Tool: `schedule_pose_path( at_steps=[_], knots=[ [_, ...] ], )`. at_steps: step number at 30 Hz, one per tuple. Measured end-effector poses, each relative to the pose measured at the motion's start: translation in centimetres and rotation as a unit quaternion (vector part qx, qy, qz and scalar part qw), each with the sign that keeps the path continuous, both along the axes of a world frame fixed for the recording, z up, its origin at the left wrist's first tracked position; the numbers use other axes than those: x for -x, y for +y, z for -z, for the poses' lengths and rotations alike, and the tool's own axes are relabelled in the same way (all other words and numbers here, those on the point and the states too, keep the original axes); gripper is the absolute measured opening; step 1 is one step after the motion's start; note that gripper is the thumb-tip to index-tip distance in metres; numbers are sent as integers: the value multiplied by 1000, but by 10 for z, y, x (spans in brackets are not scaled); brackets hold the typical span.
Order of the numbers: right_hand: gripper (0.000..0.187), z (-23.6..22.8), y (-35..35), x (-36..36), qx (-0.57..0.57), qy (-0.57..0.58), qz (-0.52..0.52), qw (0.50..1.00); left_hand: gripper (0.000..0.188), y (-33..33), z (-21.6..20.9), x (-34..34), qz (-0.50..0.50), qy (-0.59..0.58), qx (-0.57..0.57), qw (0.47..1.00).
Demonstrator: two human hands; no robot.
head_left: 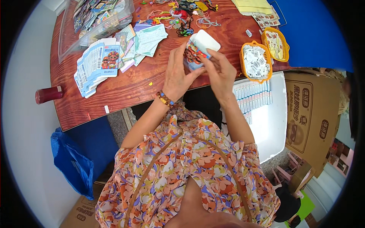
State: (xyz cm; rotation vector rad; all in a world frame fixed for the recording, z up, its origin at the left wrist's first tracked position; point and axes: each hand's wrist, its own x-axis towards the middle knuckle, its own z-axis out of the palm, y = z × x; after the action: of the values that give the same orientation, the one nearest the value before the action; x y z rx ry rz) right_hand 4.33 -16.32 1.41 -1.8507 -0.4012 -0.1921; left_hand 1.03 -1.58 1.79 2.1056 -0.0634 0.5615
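Note:
Over the table's front edge, both hands hold a small printed box (193, 56) with colourful cartoon figures on it. Its white top flap (207, 40) stands out at the upper right. My left hand (176, 78) is wrapped round the box's left side, thumb along the bottom. The fingers of my right hand (221, 72) are closed on its right edge. What the box holds inside cannot be seen. To the left lies a fanned stack of flat blue-and-white printed cartons (95, 66).
A clear plastic bin (81, 41) of cards, loose cards (151, 40) and tangled corded trinkets (180, 15) cover the table's back. Orange baskets (242, 62) of small packets stand right. Below them, a white tray (272, 125) holds rows of small boxes. A cardboard carton (315, 87) stands beyond.

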Motion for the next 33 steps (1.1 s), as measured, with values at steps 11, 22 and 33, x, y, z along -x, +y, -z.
schedule_pose_path(
  at_steps=[11,22,33],
  knots=[
    [21,-11,-21,-17,-87,61,-162,981,40,27,5,10,92,-4,155,984],
    [30,-22,-9,-10,-148,131,-177,964,27,42,-10,20,139,143,271,942],
    [16,-25,-23,-18,-179,273,-260,909,32,40,-9,28,128,118,215,961]
  ],
)
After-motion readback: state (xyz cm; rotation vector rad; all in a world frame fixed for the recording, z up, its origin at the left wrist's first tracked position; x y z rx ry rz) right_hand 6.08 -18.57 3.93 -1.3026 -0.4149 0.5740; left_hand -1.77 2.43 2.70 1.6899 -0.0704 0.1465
